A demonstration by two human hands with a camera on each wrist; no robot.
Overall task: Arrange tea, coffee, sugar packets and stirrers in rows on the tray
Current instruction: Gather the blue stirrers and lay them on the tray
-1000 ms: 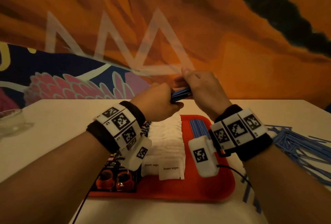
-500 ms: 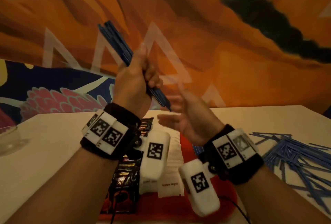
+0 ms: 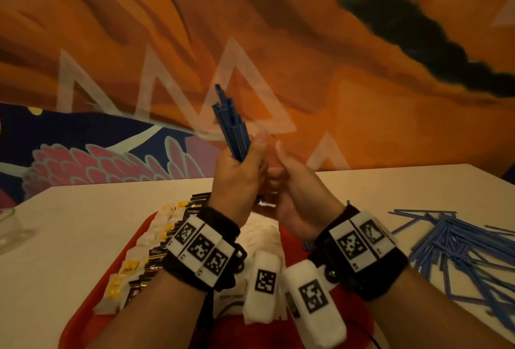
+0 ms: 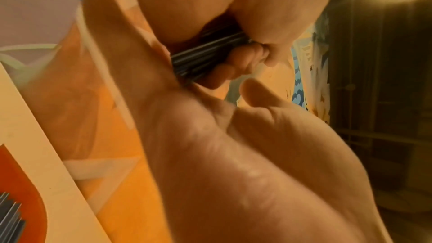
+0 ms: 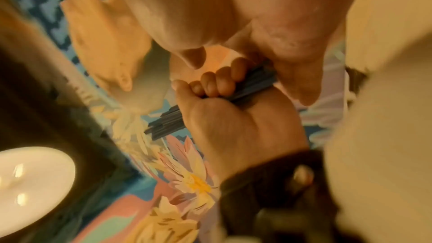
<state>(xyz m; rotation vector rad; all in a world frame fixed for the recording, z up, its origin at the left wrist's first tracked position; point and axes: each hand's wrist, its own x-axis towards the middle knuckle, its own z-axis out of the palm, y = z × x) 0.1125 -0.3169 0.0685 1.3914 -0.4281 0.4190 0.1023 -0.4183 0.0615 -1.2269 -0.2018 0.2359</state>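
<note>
The left hand [image 3: 239, 178] had a bundle of blue stirrers [image 3: 232, 125] held upright near the centre of the frame, fingers curled tight round the lower half, above the red tray [image 3: 80, 318]. The right hand [image 3: 292, 195] sat just beside it with its palm against the bottom ends, fingers loosely open, pinching nothing as far as the wrist views showed.

Looked like the squaring-up step. To do it well, the person probably wanted to ease the left grip a touch and tap the ends flush against the right palm, since the tops were uneven. Then lay them in the strip at the tray's right, next to the white sugar packets [image 3: 262, 234]. The loose stirrer pile [image 3: 459, 251] waited at the right of the frame.
</note>
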